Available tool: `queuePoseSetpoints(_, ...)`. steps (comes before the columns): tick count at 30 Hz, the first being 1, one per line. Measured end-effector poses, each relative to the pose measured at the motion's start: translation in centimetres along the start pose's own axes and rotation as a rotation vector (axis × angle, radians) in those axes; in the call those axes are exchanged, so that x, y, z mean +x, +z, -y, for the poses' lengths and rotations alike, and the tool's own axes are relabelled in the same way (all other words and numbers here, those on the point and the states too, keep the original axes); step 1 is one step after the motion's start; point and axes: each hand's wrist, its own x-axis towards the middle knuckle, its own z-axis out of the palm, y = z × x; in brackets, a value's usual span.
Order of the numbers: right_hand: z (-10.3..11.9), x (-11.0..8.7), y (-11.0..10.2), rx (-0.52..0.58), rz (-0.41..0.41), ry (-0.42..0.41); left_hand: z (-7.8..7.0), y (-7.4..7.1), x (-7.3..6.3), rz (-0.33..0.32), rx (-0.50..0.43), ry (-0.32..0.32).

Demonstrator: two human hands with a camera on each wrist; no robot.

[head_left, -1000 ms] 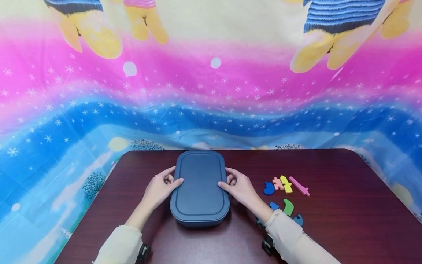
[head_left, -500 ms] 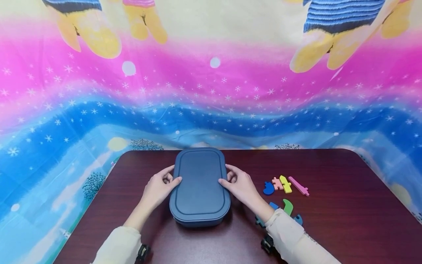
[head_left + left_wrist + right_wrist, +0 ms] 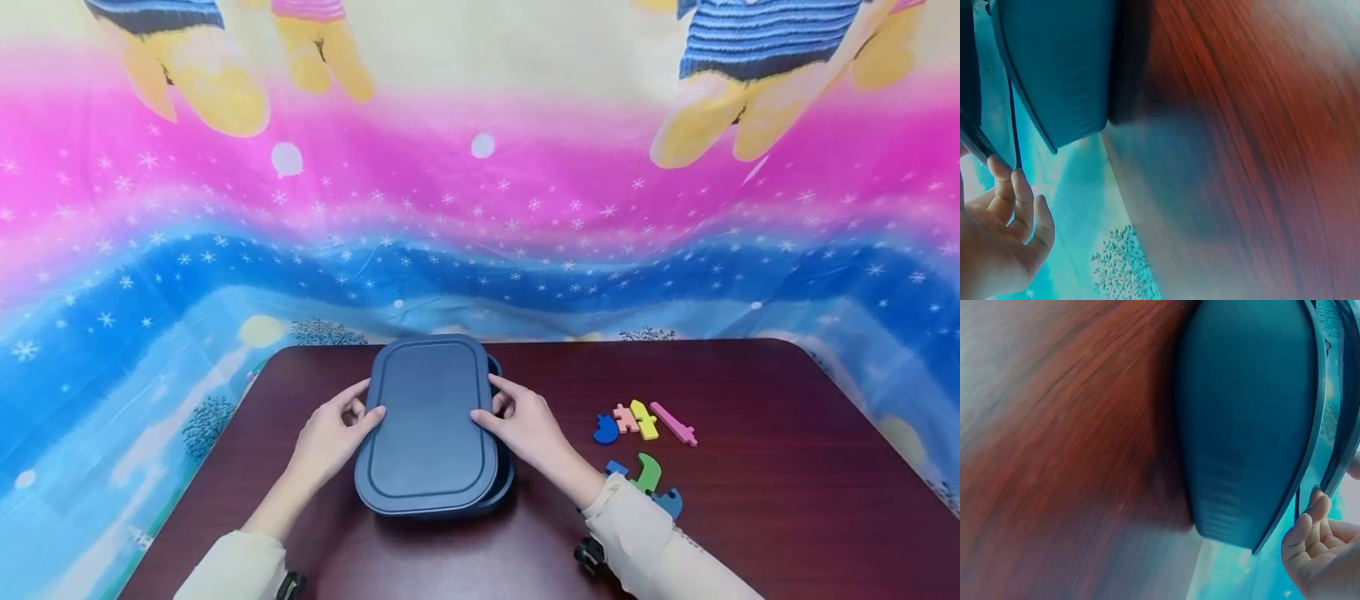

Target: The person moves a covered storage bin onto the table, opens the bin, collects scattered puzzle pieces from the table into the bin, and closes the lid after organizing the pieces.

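A dark blue-grey lid [image 3: 427, 425] is raised off its matching box [image 3: 507, 492], shifted left so that the box's right rim shows. My left hand [image 3: 326, 437] pinches the lid's left edge, thumb on top and fingers beneath. On the opposite edge my right hand [image 3: 528, 425] pinches it the same way. Both wrist views show a gap between the lid [image 3: 1350, 381] and the box [image 3: 1247, 425], whose wall stands on the table. Most of the box's inside is hidden under the lid.
Several puzzle pieces lie right of the box, among them a blue one [image 3: 605, 429], a yellow one [image 3: 643, 419], a pink strip [image 3: 673, 423] and a green one [image 3: 647, 473]. The dark wooden table [image 3: 750, 500] ends at a printed cloth [image 3: 480, 208] behind.
Both hands have lifted the lid off the box and carried it left, uncovering the box's right side. The puzzle pieces stay where they were; the head view has shifted slightly.
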Motion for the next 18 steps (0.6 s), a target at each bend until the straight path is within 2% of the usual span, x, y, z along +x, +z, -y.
queuePoseSetpoints(6, 1.1, 0.2, 0.8, 0.0, 0.035, -0.008, 0.6, -1.4, -0.5, -0.02, 0.022, 0.006)
queuePoseSetpoints(18, 2.4, 0.3, 2.7, 0.089, 0.104, 0.009, 1.8, -3.6, -1.8, -0.09, 0.06, -0.041)
